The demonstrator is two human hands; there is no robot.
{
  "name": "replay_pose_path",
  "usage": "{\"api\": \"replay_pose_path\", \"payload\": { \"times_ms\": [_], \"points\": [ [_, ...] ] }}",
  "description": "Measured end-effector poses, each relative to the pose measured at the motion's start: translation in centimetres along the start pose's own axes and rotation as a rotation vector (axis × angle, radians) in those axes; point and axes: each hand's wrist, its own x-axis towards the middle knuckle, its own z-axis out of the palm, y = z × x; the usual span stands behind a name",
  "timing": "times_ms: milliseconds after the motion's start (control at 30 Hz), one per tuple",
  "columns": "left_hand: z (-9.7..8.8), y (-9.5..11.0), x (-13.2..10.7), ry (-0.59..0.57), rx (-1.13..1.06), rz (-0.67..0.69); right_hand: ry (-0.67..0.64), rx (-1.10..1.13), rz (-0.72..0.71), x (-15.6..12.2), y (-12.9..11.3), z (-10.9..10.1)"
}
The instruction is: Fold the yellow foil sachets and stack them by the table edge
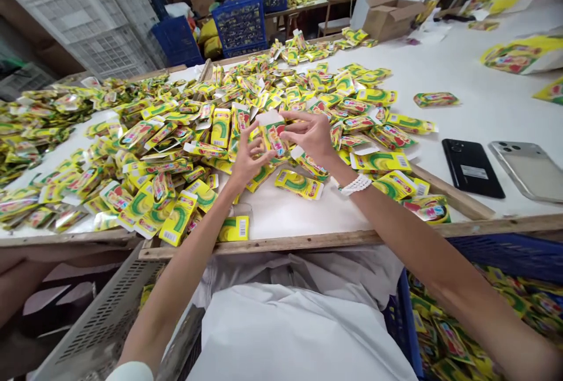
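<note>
In white clothing nearest, reaching over the wooden table edge, with forearms slanting inward toward each other. With the left hand, holding the small box along its left and lower side, thumb reaching across, fingers loosely curled and parted. With the right hand, bent in from the opposite side above a white bracelet, pinching its right edge, thumb on the printed front, index finger stretched along the white end flap. Just beyond, heaped with similar yellow boxes; farther back, stacked with blue crates.
</note>
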Motion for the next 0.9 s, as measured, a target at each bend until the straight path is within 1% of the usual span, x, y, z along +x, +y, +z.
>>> {"api": "replay_pose_path", "payload": {
  "times_ms": [33, 100, 267, 367, 467, 567, 767, 900],
  "points": [
    [0.0, -0.1, 0.0, -0.051, 0.011, -0.013, 0.01, -0.012, 0.003, 0.1, -0.1, -0.2],
    [-0.1, -0.3, -0.1, -0.103, 0.024, -0.036, -0.005, -0.03, 0.029, 0.1, -0.1, -0.5],
    [-0.6, -0.2, -0.2, -0.127, 0.045, -0.016, -0.128, 0.003, 0.117, 0.0, 0.5, -0.4],
    [-0.7, 0.1, -0.2, -0.147, 0.046, -0.045, -0.152, 0.003, 0.111, 0.0, 1.2, -0.1],
    [-0.8, 0.4, -0.3, -0.126, 0.044, -0.088, -0.162, -0.014, 0.083, 0.0, 1.7, 0.2],
    [-0.7, 0.6, -0.4, -0.096, 0.042, -0.102, -0.19, -0.012, 0.064, 0.0, 1.8, 0.2],
    [-0.8, 1.1, -0.6, -0.054, 0.045, -0.151, -0.195, -0.094, -0.068, -0.1, 1.5, 0.5],
    [-1.0, 1.4, -0.6, -0.034, 0.032, -0.158, -0.209, -0.056, -0.092, -0.4, 1.4, 0.9]
  ]
}}
